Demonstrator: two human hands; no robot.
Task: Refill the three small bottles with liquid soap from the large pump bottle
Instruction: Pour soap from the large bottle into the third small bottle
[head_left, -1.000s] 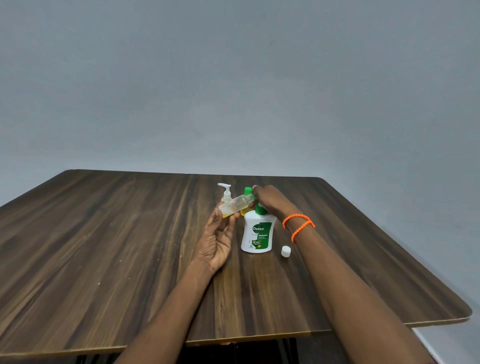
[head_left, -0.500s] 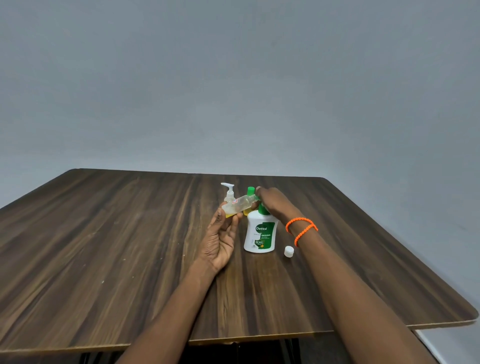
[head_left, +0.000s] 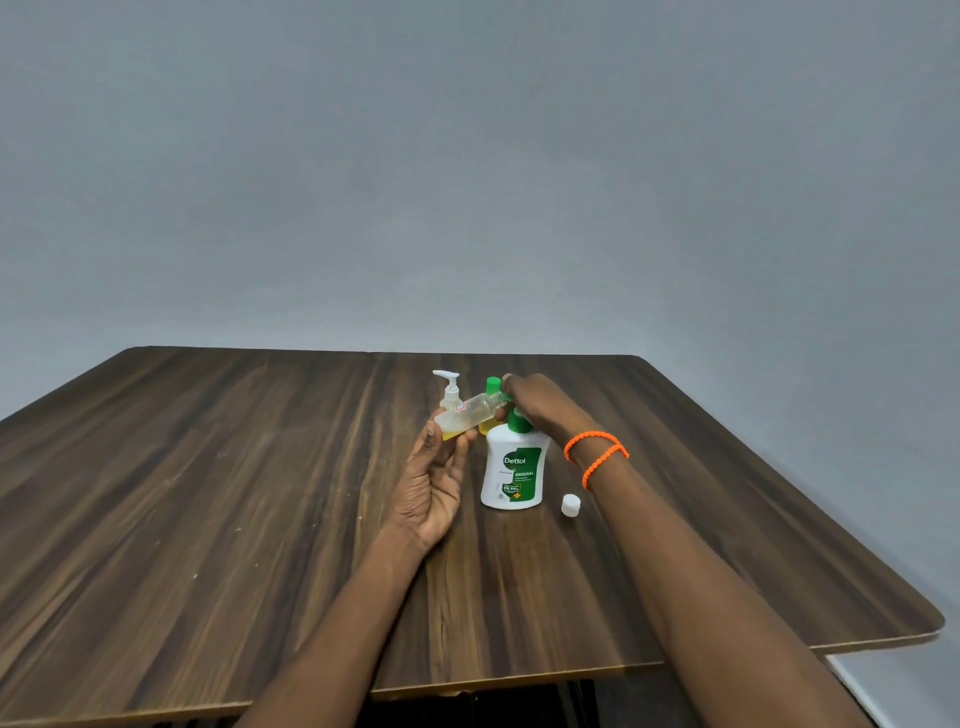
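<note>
Head view: left hand (head_left: 434, 480) pinches tilted clear small bottle (head_left: 470, 414), mouth at nozzle of Dettol pump bottle (head_left: 514, 467). Right hand (head_left: 535, 402) presses pump head. White cap (head_left: 570, 505) just right of Dettol. Risk: mouth slips, soap spills.

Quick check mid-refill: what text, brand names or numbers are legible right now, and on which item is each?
"Dettol": large pump bottle, top of its green label.
"ORIGINAL": same label, below the brand.
"99.99%": same label, lower left.
Other small print on that label: too small to read.
Red-and-white sticker on the tilted small clear bottle: blurred, unreadable.
</note>
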